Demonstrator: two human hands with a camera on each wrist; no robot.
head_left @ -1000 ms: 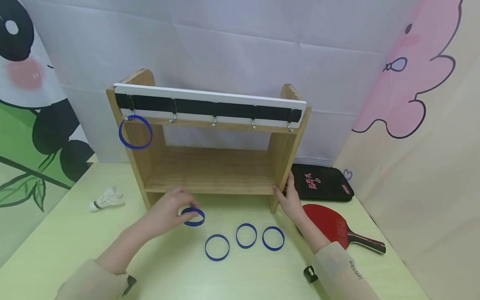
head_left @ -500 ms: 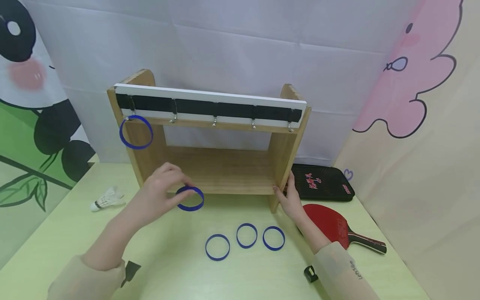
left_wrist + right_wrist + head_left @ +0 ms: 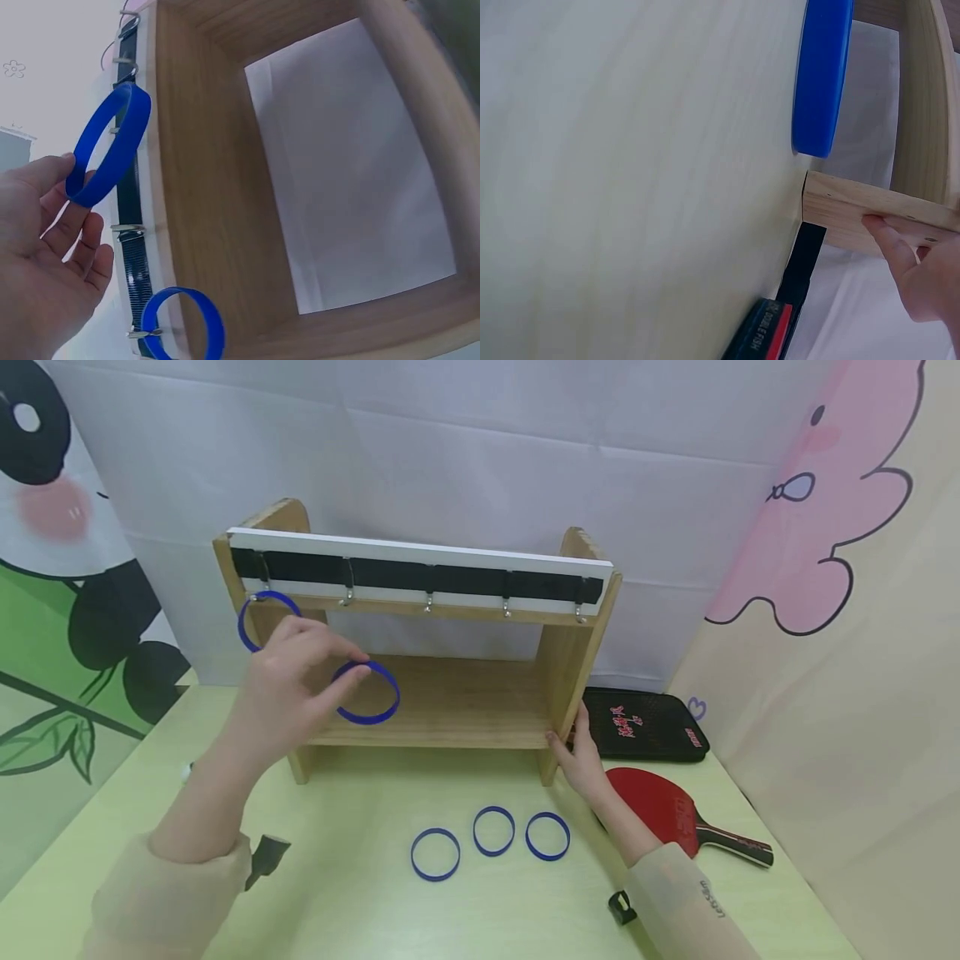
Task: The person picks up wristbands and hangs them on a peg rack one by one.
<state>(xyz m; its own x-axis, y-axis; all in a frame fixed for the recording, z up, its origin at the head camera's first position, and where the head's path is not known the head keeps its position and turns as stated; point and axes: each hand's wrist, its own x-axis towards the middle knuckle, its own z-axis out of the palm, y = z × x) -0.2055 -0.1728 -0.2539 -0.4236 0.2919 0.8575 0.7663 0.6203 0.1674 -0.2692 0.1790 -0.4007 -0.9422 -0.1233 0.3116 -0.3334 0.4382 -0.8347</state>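
Observation:
My left hand (image 3: 288, 681) pinches a blue wristband (image 3: 367, 721) between thumb and fingertips, in front of the wooden shelf (image 3: 450, 697). In the left wrist view this wristband (image 3: 127, 146) is held up near the row of metal hooks (image 3: 129, 229). Another wristband (image 3: 243, 628) hangs from the leftmost hook, partly covered by my left hand in the head view. My right hand (image 3: 583, 764) grips the lower part of the shelf's right side panel (image 3: 847, 196), thumb at its front edge. Three loose wristbands (image 3: 435, 879) lie on the table before the shelf.
A red table tennis bat (image 3: 660, 806) and a black case (image 3: 645, 727) lie right of the shelf. A small black clip-like piece (image 3: 621, 907) is near my right sleeve. The shuttlecock at left is mostly hidden behind my left arm.
My left hand has lifted the pinched wristband from near the table up and slightly left, to in front of the shelf opening. My right hand stays at the side panel.

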